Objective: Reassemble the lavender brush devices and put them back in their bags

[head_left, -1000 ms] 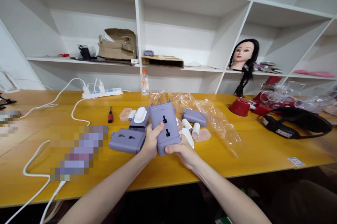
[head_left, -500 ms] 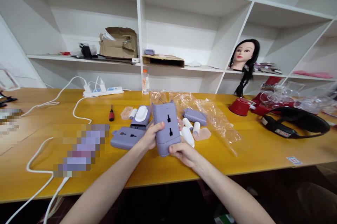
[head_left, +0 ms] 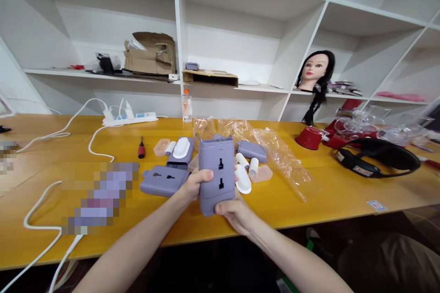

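In the head view you hold a purple casing (head_left: 217, 174) upright in front of you, above the near edge of the yellow bench (head_left: 326, 196). Its face with two dark slots looks toward you. Your left hand (head_left: 194, 186) takes it from the left side; the grip is closed, with the thumb laid across the front face and the other fingers hidden behind. Your right hand (head_left: 233, 210) supports the lower right corner; its grip is also closed around the bottom edge, and the fingertips cannot be seen behind the casing.

Just left of your left hand, a second purple shell (head_left: 164, 181) lies flat on the bench. Behind it stands a third purple part with a white oval cap (head_left: 181, 151) on top. Beside this part lie a small pink tray (head_left: 161, 147) and a red and black screwdriver (head_left: 141, 147).

On the right of the held casing you see a white oval piece (head_left: 243, 179), a white cylinder (head_left: 253, 165) and another pink tray (head_left: 264, 174), all near each other. Behind them lies a smaller purple block (head_left: 252, 150), touching crumpled clear plastic bags (head_left: 278, 153).

Farther back, a white power strip (head_left: 129, 119) with cables lies near the wall, and a small bottle (head_left: 186, 106) stands beside it. At the far right are a red bowl (head_left: 311, 137) and a black curved device (head_left: 378, 155). A mannequin head (head_left: 315, 70) stands on the shelf, well apart from a cardboard box (head_left: 151, 57)
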`<state>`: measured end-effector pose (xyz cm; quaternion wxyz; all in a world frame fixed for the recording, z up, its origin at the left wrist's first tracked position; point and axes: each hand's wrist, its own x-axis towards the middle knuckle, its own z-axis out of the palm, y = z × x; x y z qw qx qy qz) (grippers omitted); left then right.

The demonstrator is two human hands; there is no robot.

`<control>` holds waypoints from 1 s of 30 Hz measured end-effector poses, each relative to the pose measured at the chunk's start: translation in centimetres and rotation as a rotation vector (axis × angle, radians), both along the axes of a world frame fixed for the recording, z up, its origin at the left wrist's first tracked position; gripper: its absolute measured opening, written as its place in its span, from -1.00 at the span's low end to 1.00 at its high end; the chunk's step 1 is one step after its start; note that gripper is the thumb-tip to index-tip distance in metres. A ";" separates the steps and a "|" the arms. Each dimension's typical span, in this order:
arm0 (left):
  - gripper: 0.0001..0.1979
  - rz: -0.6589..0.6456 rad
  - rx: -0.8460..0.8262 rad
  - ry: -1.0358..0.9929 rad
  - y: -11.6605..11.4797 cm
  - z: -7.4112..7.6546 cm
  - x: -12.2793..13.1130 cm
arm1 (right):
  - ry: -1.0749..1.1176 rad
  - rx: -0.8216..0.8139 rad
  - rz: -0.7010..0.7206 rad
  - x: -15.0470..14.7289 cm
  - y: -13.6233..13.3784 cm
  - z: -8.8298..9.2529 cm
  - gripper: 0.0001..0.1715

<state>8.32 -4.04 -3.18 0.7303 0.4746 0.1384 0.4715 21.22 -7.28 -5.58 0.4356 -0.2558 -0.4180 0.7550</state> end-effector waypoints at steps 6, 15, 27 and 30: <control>-0.40 0.581 0.056 -0.017 0.8 0.6 0.9 | -0.309 0.254 -0.307 1.3 1.7 2.6 -0.51; -0.47 0.740 -0.146 -0.101 1.7 -0.3 2.5 | -1.402 0.964 -0.661 -0.8 3.7 2.2 -0.80; -0.52 0.461 -0.090 -0.040 2.1 0.9 -0.4 | -0.317 0.220 0.048 1.1 5.1 4.5 -0.56; -0.49 0.462 -0.092 0.030 1.8 0.5 -0.1 | -0.255 0.148 0.157 1.0 5.3 4.0 -0.46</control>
